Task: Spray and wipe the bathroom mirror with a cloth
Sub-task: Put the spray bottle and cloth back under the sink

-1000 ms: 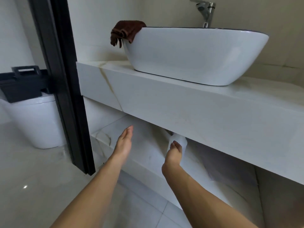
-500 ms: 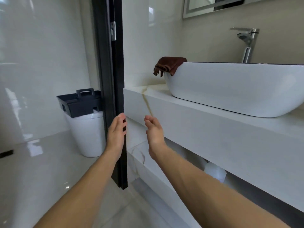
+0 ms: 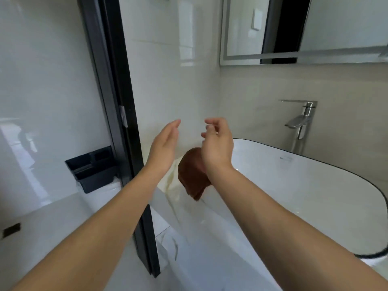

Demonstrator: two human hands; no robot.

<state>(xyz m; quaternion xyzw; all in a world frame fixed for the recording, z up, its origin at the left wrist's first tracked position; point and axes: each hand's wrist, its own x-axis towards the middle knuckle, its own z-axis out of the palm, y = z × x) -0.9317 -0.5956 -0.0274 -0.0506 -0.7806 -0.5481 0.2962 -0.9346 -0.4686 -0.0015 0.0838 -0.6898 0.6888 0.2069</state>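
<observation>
A brown cloth (image 3: pixel 192 177) hangs over the left rim of the white basin (image 3: pixel 304 185). The wall mirror (image 3: pixel 304 28) is at the upper right, above the basin. Both my hands are raised in the air above the cloth and hold nothing. My left hand (image 3: pixel 164 147) has its fingers straight, palm facing right. My right hand (image 3: pixel 217 141) is just right of it with loosely curled fingers, partly covering the cloth's top. No spray bottle shows in this view.
A chrome tap (image 3: pixel 300 122) stands behind the basin on the marble counter (image 3: pixel 189 227). A black door frame (image 3: pixel 117 122) runs down the left of the counter. Beyond it a black caddy (image 3: pixel 92 169) sits on a white toilet.
My view has risen from below the counter to above the basin. My right hand left the white bottle on the lower shelf, and both hands came up over the brown cloth.
</observation>
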